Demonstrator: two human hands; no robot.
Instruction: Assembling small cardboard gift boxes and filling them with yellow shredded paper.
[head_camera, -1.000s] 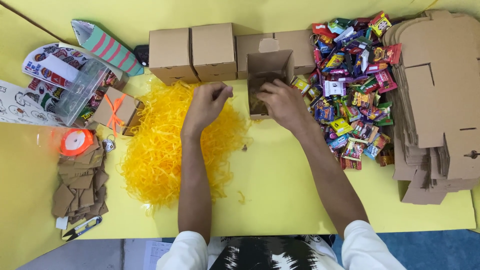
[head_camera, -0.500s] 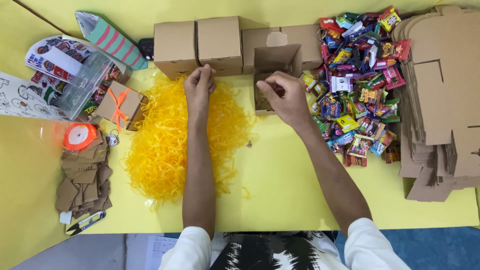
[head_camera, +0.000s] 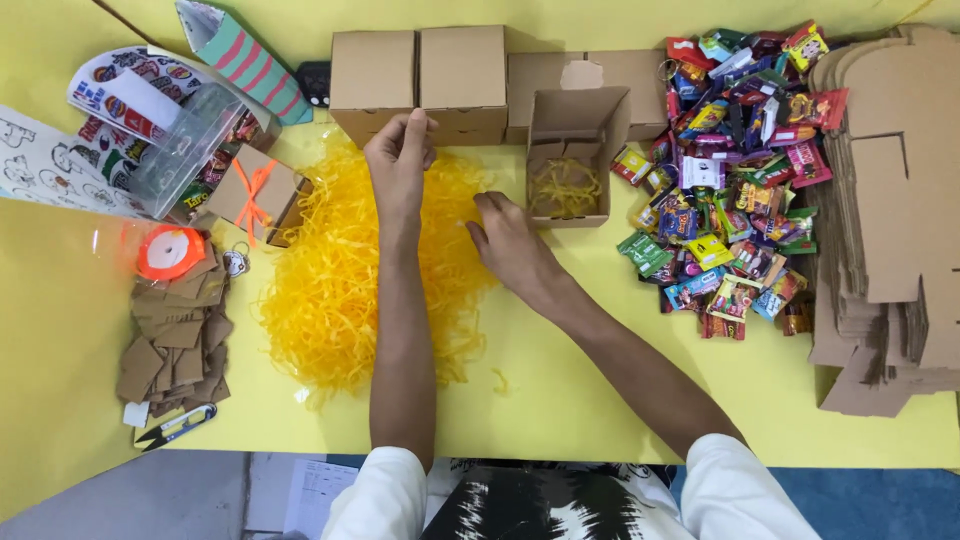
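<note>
An open brown cardboard box (head_camera: 572, 115) stands at the back middle of the yellow table, with a little yellow paper shred lying inside. My right hand (head_camera: 508, 240) rests palm down just left of that box, fingers curled into the edge of the big heap of yellow shredded paper (head_camera: 330, 270). Further left, my left hand (head_camera: 398, 158) lies over the top of the heap, its fingertips touching the front of a closed cardboard box (head_camera: 462, 70). Whether either hand pinches any shred is hidden.
Another closed box (head_camera: 372, 72) stands beside it. Wrapped candies (head_camera: 725, 170) are piled at right, then a stack of flat cardboard blanks (head_camera: 890, 210). At left lie sticker sheets (head_camera: 120, 95), a small ribbon-tied box (head_camera: 255, 192), an orange ribbon spool (head_camera: 170, 250), brown tags (head_camera: 175, 340) and snips (head_camera: 175, 427).
My right hand came out of the open box and moved left down onto the shred heap. My left hand stretched further forward to the closed boxes.
</note>
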